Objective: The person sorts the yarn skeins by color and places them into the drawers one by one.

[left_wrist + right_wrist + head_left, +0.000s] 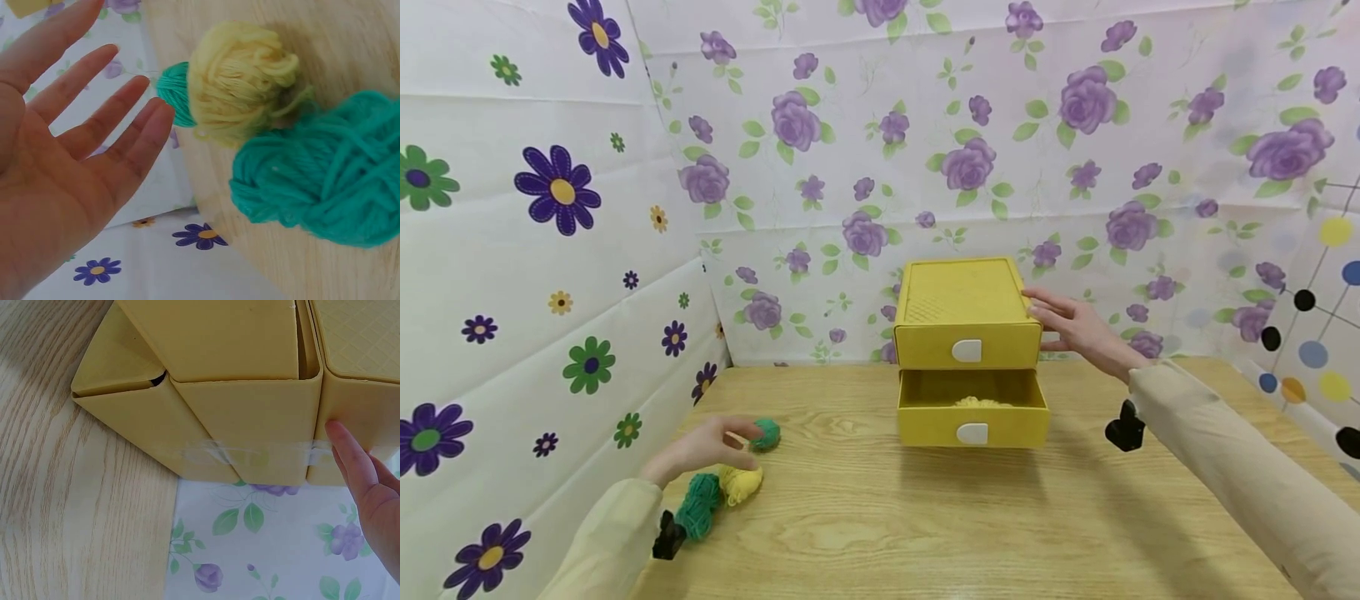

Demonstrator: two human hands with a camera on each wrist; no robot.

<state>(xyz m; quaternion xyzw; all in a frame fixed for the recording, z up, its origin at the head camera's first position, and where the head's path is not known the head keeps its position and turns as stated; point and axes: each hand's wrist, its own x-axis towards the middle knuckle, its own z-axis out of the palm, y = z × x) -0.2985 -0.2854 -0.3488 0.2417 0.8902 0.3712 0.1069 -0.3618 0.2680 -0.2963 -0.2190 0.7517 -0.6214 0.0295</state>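
Observation:
A yellow drawer box (966,292) stands at the back of the table, its lower drawer (925,427) pulled out with pale yellow yarn (981,402) inside. My right hand (1082,329) touches the box's right side with extended fingers, as the right wrist view also shows. At the left, my left hand (711,448) hovers above the yarn with spread fingers and holds nothing. Below and beside it lie a yellow yarn ball (240,78), a larger green yarn skein (331,169) and a small green yarn ball (766,434).
The wooden table (850,517) reaches to a flowered cloth (820,192) behind the box. A second cloth with purple and green flowers (557,333) hangs along the left side. A dotted cloth (1315,350) borders the right.

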